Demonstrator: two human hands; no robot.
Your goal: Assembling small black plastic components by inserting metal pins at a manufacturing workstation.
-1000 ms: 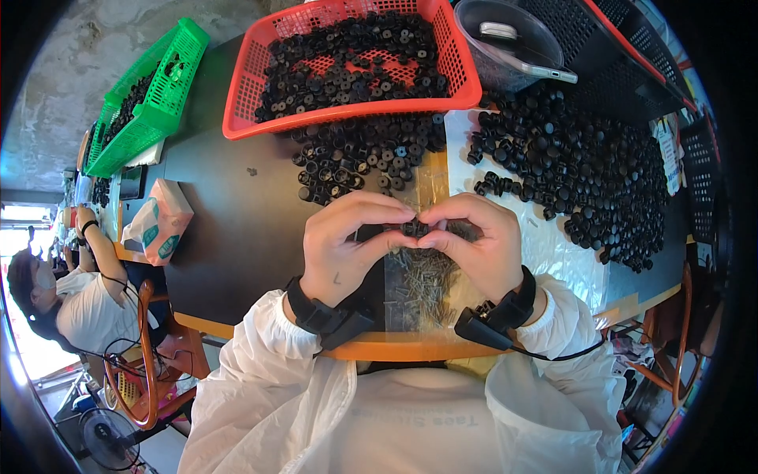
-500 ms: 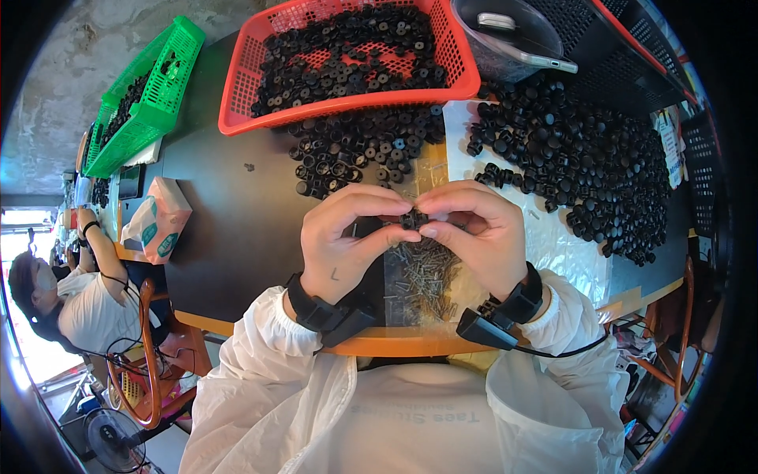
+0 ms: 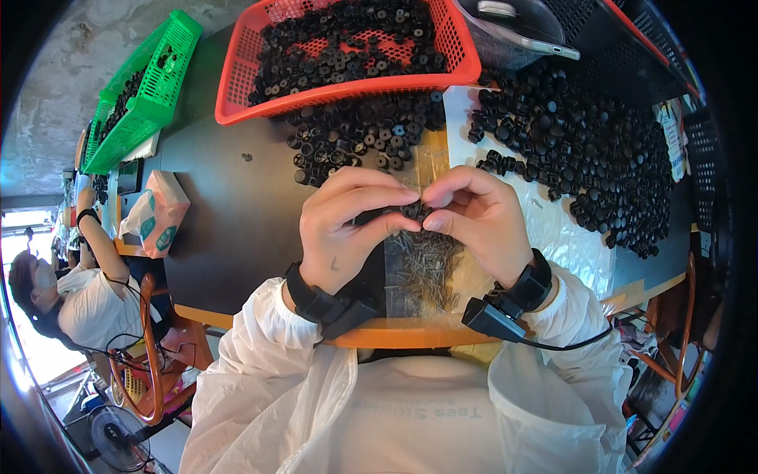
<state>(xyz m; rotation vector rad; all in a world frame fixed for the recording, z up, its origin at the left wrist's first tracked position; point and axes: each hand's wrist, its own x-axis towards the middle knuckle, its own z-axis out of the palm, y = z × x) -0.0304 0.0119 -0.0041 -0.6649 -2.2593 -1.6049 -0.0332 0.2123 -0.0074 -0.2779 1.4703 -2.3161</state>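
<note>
Black part (image 3: pixel 413 211), small and uneven in outline, partly covered, sat near the centre of the frame; left hand (image 3: pixel 341 225) and right hand (image 3: pixel 493 225) both pinched it.

On the dark table (image 3: pixel 237 229) I recorded: red basket (image 3: pixel 347 92), loose black parts (image 3: pixel 339 150) along its near side, metal pins (image 3: pixel 426 272) nearest me, tissue pack (image 3: pixel 168 207) left, white sheet (image 3: pixel 460 118) right.
</note>
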